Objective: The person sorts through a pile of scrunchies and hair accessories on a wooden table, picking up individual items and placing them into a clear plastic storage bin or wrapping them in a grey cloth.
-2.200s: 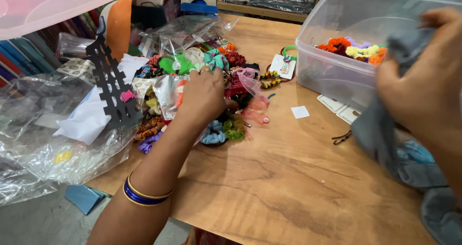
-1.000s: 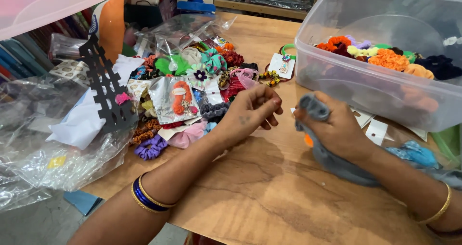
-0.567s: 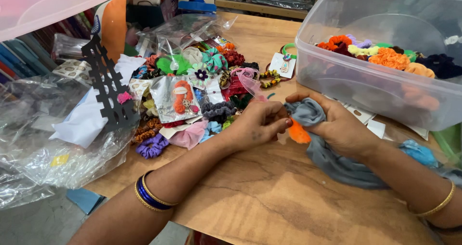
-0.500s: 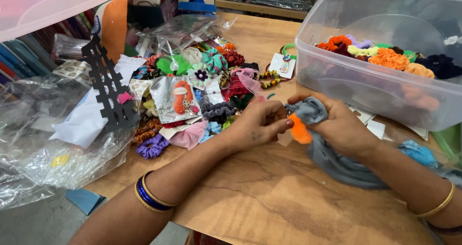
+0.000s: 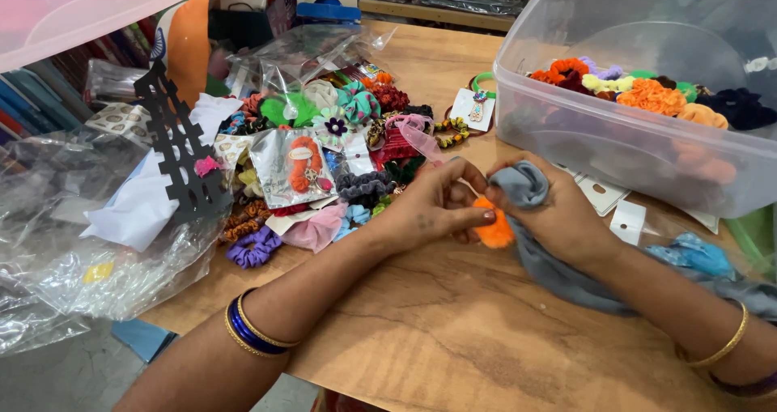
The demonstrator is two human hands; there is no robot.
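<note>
orange scrunchie — pinched, both hands' grip closed

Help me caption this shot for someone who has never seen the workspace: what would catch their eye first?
Two hands meet mid-table: the left hand pinches an orange scrunchie while the right hand clutches a grey cloth. Behind them to the left sprawls a bright heap of hair accessories, and to the right a clear plastic tub holds more colourful scrunchies.
</note>
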